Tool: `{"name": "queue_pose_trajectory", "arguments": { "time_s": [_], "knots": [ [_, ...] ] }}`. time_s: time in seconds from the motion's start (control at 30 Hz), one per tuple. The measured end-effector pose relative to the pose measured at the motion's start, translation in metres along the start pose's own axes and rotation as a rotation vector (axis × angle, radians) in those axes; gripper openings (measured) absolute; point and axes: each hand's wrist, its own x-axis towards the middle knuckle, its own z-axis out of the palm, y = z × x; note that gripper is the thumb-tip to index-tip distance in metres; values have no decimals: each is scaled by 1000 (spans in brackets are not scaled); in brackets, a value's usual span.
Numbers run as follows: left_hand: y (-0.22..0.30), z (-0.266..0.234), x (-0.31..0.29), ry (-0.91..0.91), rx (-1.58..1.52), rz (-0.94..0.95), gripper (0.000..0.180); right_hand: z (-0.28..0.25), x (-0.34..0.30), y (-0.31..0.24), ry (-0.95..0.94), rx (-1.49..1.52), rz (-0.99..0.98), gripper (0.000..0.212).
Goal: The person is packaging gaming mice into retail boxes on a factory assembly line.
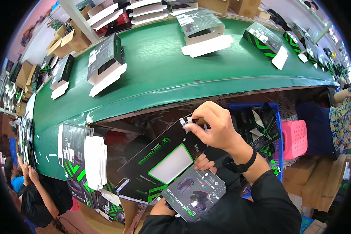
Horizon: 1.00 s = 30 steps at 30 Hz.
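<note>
A black and green cardboard box [197, 187] with computer mouse pictures on it lies over my lap. Its long opened-out panel [134, 171] has a green-edged window. My left hand [204, 163] is closed on the box, its fingers curled over an edge, while the rest of the hand is hidden behind the cardboard. My right hand [214, 124], with a black wristband, pinches the panel's upper corner between thumb and fingers. A small white and blue piece [187, 121] shows at that pinch; whether it is a sticker or a tab I cannot tell.
A green worktable [152, 58] curves ahead, bearing several spaced-out boxes, among them one box [201, 25] with a white flap hanging open. Flat boxes [74, 148] are stacked at left. On the right are a blue crate [277, 117] and a pink stool [295, 138]. Co-workers sit on both sides.
</note>
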Motion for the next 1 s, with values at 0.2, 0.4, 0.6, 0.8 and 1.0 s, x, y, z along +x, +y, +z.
{"name": "queue_pose_trajectory", "arguments": {
  "time_s": [0.2,0.4,0.6,0.8,1.0],
  "knots": [
    [2,-17,0,-42,-54,-57,28,0,0,7,-34,-37,-93,28],
    [4,-34,9,-112,-146,-85,23,-1,-3,2,-63,-99,-211,25],
    [20,-37,17,-188,-80,-11,24,-2,-34,-11,-192,-104,-348,23],
    [16,-22,13,-143,-186,2,26,2,-57,28,5,75,177,15],
    [15,-25,13,-224,-148,5,30,15,-49,35,8,88,157,14]
  ]
}}
